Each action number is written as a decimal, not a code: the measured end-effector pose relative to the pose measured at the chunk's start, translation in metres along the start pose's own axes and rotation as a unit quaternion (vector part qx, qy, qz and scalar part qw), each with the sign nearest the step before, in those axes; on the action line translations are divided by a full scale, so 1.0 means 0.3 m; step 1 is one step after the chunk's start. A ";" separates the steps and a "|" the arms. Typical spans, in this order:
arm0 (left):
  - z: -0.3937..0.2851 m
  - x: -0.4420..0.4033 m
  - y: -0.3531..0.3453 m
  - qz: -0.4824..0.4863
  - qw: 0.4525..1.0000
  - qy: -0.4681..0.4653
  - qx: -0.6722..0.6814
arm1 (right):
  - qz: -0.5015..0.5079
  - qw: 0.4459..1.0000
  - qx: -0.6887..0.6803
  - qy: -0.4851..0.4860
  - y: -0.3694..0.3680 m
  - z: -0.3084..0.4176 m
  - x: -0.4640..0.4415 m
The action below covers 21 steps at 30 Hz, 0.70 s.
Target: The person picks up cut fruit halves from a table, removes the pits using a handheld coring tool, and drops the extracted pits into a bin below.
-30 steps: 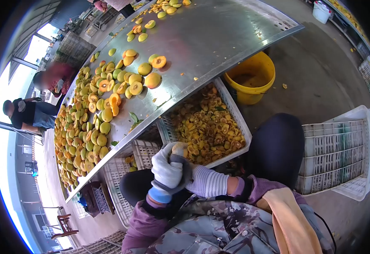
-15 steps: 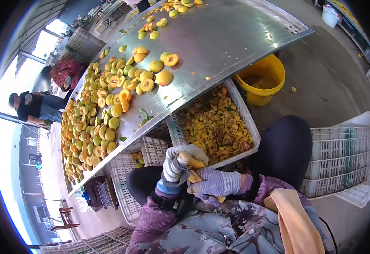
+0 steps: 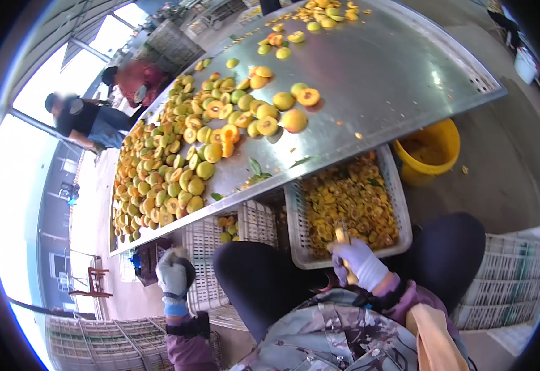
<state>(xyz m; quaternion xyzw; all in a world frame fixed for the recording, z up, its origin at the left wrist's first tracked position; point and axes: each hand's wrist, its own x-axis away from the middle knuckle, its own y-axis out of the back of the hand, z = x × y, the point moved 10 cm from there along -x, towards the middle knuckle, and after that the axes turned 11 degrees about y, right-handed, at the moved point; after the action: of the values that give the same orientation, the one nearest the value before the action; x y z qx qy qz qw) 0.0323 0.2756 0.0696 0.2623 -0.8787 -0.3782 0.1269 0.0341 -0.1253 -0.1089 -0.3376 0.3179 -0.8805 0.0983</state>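
My left hand (image 3: 173, 273), in a whitish-grey glove, is at the lower left beside a white crate; its fingers are curled, and what they hold, if anything, is hidden. In my right hand (image 3: 361, 263), in a pale purple glove, is a yellowish tool (image 3: 342, 235), whose end points over the crate of pitted fruit pieces (image 3: 353, 207). Above both hands, the metal table (image 3: 369, 80) bears a large heap of halved yellow-green fruit (image 3: 165, 167).
A yellow bucket (image 3: 429, 154) stands on the floor right of the fruit crate. White crates (image 3: 205, 247) sit under the table edge and at the right (image 3: 505, 278). Two people (image 3: 87, 120) are at the far left beyond the table. A red-brown chair (image 3: 93, 283) stands lower left.
My hands were together over my lap and have moved apart, the left to the left and the right toward the fruit crate. The view has shifted, so the table sits farther right.
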 end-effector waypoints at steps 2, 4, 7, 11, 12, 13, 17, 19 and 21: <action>-0.038 0.032 -0.007 0.002 0.931 0.030 -0.364 | 0.017 0.998 0.047 0.031 0.003 0.001 -0.014; -0.132 -0.044 -0.019 -0.033 0.927 -0.126 -0.351 | 0.008 0.996 0.075 0.043 -0.002 0.034 0.006; -0.244 -0.279 -0.112 0.019 0.971 -0.033 -0.237 | 0.009 0.990 0.126 0.063 -0.007 0.076 0.007; -0.424 -0.547 -0.447 0.075 0.969 -0.115 -0.204 | -0.006 0.968 0.218 0.127 0.009 0.124 -0.024; -0.424 -0.607 -0.534 0.094 0.969 -0.117 -0.194 | -0.019 0.948 0.269 0.169 0.015 0.161 -0.026; -0.413 -0.663 -0.603 0.081 0.961 -0.119 -0.237 | -0.009 0.940 0.295 0.170 0.015 0.169 -0.033; -0.442 -0.727 -0.757 0.048 0.911 -0.104 -0.395 | -0.038 0.945 0.287 0.150 0.036 0.191 -0.040; -0.430 -0.760 -0.772 0.028 0.910 -0.114 -0.397 | -0.034 0.951 0.278 0.133 0.040 0.183 -0.049; -0.436 -0.766 -0.754 0.010 0.914 -0.151 -0.377 | -0.029 0.957 0.266 0.113 0.050 0.141 -0.045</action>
<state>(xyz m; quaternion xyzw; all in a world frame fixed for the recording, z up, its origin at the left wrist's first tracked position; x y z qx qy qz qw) 0.3605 0.1951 -0.0123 0.1257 -0.6824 -0.7149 0.0856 0.0716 -0.1525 -0.1013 -0.2068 0.0711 -0.9681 0.1227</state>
